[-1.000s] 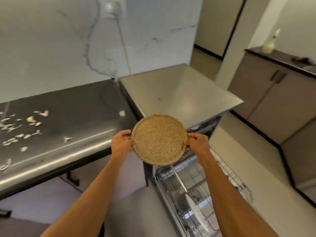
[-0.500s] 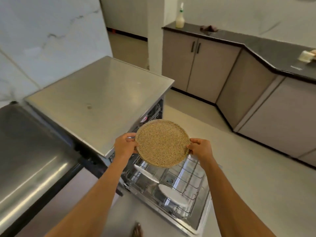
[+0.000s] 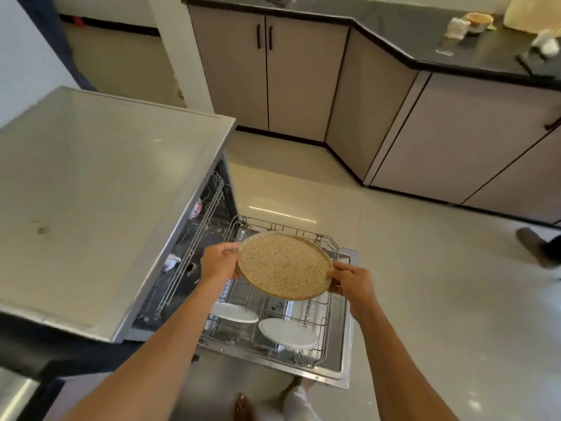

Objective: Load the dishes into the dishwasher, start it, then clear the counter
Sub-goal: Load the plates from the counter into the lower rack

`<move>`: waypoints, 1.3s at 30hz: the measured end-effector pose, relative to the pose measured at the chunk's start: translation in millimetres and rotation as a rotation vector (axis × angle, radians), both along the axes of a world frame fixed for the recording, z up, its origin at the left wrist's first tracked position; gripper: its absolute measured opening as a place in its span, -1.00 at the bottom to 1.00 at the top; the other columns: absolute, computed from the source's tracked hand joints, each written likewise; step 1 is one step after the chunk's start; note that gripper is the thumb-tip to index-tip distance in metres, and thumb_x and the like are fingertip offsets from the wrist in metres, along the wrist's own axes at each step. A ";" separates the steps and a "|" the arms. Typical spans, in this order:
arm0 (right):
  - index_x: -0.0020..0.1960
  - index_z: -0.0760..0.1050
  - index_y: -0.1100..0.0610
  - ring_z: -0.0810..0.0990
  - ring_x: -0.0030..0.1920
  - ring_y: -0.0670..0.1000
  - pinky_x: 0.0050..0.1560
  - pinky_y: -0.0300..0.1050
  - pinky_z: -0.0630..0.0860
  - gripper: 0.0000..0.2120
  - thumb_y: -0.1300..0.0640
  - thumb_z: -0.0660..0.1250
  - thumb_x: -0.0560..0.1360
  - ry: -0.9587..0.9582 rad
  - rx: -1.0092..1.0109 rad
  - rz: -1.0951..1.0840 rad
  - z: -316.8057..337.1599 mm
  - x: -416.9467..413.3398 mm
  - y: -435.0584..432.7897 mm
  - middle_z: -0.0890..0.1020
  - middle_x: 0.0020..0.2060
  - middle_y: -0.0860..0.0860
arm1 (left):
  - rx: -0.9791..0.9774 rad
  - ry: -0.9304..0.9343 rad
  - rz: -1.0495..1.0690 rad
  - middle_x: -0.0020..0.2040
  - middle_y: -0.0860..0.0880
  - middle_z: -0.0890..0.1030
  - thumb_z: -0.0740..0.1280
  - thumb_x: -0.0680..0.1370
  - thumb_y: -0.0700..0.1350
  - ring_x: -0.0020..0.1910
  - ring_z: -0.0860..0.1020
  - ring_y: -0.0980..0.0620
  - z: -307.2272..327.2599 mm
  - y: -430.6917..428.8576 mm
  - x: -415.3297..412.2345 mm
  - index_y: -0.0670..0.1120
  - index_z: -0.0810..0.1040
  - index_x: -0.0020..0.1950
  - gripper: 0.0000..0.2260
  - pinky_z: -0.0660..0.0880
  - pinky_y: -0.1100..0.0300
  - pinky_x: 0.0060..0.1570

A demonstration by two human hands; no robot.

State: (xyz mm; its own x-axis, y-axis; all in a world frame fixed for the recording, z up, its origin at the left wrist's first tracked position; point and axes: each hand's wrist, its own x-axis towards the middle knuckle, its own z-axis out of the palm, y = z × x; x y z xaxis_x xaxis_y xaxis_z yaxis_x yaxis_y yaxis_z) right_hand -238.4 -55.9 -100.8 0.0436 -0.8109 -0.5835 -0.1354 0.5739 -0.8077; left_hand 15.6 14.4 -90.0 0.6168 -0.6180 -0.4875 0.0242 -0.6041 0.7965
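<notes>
A round speckled tan plate hangs tilted above the pulled-out lower rack of the open dishwasher. My left hand grips its left rim and my right hand grips its right rim. Two white plates stand in the rack below, the other white plate nearer the machine. The dishwasher's grey top fills the left of the view.
The open dishwasher door juts over the pale tiled floor. Beige cabinets under a dark counter with a few small items run along the back and right. Another person's foot is at the right edge. My own feet show at the bottom.
My view has swung right from the dark littered counter to the dishwasher. The plate, held in both hands throughout, now sits over the lower rack.
</notes>
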 end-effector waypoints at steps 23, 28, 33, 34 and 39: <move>0.23 0.57 0.27 0.46 -0.38 -0.22 -0.39 -0.51 0.43 -0.71 0.21 0.40 0.53 0.327 -0.125 0.148 -289.7 -46.6 -134.7 0.66 -0.09 0.08 | 0.173 0.131 -0.158 -0.07 -0.16 0.64 0.18 0.58 -0.30 -0.09 0.57 -0.04 -282.8 -164.1 -27.7 -0.14 0.59 0.17 -0.74 0.52 0.01 0.15; 0.09 0.66 0.22 0.55 -0.30 -0.10 -0.26 -0.41 0.50 -0.82 0.18 0.40 0.53 0.355 -0.129 0.121 -351.3 -40.8 -159.3 0.62 -0.31 -0.06 | 0.205 0.119 -0.290 -0.01 -0.13 0.54 0.18 0.62 -0.19 -0.04 0.49 -0.02 -338.0 -192.8 -28.9 0.07 0.54 -0.08 -0.78 0.46 -0.01 0.23; 0.08 0.66 0.13 0.61 -0.22 0.02 -0.05 -0.04 0.63 -0.85 0.22 0.38 0.54 0.369 -0.101 0.115 -392.4 -35.4 -165.5 0.66 -0.23 0.07 | 0.237 0.089 -0.275 -0.03 -0.01 0.55 0.16 0.65 -0.15 0.11 0.52 0.00 -379.7 -200.6 -32.1 -0.09 0.55 0.12 -0.82 0.45 0.07 0.26; 0.09 0.66 0.15 0.63 -0.20 0.03 -0.06 -0.07 0.65 -0.84 0.23 0.38 0.54 0.376 -0.096 0.116 -396.2 -34.0 -168.0 0.67 -0.21 0.07 | 0.245 0.079 -0.278 -0.04 0.00 0.55 0.16 0.65 -0.15 0.12 0.52 -0.01 -384.5 -201.0 -32.2 -0.13 0.53 0.20 -0.79 0.45 0.07 0.26; 0.09 0.64 0.25 0.68 -0.21 0.03 -0.23 -0.21 0.66 -0.84 0.29 0.36 0.54 0.392 -0.029 0.135 -407.5 -27.8 -185.0 0.69 -0.12 0.12 | 0.274 0.069 -0.280 0.17 -0.06 0.54 0.14 0.66 -0.14 0.17 0.51 -0.02 -400.8 -205.1 -36.9 -0.14 0.43 0.38 -0.69 0.44 0.09 0.27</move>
State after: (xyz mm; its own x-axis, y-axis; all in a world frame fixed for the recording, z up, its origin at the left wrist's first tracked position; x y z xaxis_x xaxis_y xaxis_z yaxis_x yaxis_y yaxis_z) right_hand -266.2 -241.0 -508.3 -0.0702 -0.8294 -0.5543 -0.5086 0.5077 -0.6953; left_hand -21.3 -190.7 -490.8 0.4032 -0.5985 -0.6923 -0.1234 -0.7851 0.6069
